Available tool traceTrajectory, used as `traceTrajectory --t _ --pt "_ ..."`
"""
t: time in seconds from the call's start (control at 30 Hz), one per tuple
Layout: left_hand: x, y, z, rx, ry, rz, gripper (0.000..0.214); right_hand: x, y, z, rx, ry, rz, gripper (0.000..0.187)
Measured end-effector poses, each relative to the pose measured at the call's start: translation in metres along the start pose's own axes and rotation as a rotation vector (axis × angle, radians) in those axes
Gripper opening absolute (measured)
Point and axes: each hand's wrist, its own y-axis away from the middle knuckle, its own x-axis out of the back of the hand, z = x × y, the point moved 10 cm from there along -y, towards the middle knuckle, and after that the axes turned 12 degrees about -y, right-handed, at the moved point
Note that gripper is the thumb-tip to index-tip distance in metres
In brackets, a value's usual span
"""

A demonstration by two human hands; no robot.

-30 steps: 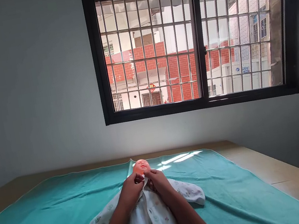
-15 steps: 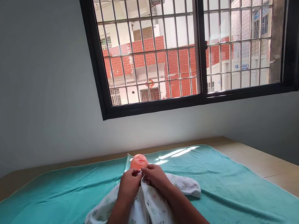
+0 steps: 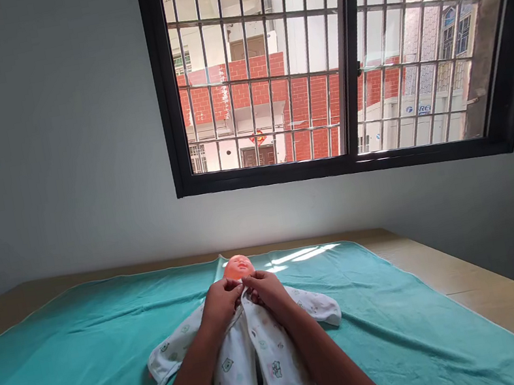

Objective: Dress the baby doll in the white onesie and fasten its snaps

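Both hands meet at the collar of a baby garment (image 3: pixel 267 363) worn by a doll (image 3: pixel 237 267). The left hand (image 3: pixel 220 303) has its grip pressed together, fingertips pinching the left edge of the white printed cloth just under the doll's chin. The right hand (image 3: pixel 265 292) does the same on the other edge — its fingers are curled tight on the fabric, and the two hands touch each other at the knuckles. Below them the garment's front lies parted, one flap folded over the other, and its two sleeves spread out to either side.

The doll lies on its back, head away from the person, in the middle of a teal towel (image 3: pixel 67 358) that covers most of a pale wooden tabletop (image 3: pixel 477 286). A patch of sunlight falls on the towel just beside the doll's head. Behind stands a plain grey wall (image 3: pixel 56 155) with a black-framed barred window (image 3: pixel 337 59) — red brick buildings show through it.
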Motion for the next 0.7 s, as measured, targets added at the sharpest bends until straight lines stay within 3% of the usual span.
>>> traceTrajectory --t 0.17,0.37,0.7 --pt "-0.002 0.003 -0.006 0.074 0.203 -0.055 0.037 -0.001 0.003 -0.002 -0.006 -0.022 -0.010 0.018" --pt "-0.004 0.002 -0.011 0.102 0.329 -0.069 0.037 -0.001 0.003 -0.001 -0.014 -0.060 -0.004 0.018" --pt "-0.005 0.002 -0.010 0.104 0.330 -0.035 0.029 -0.005 0.005 -0.003 -0.019 -0.133 -0.045 0.023"
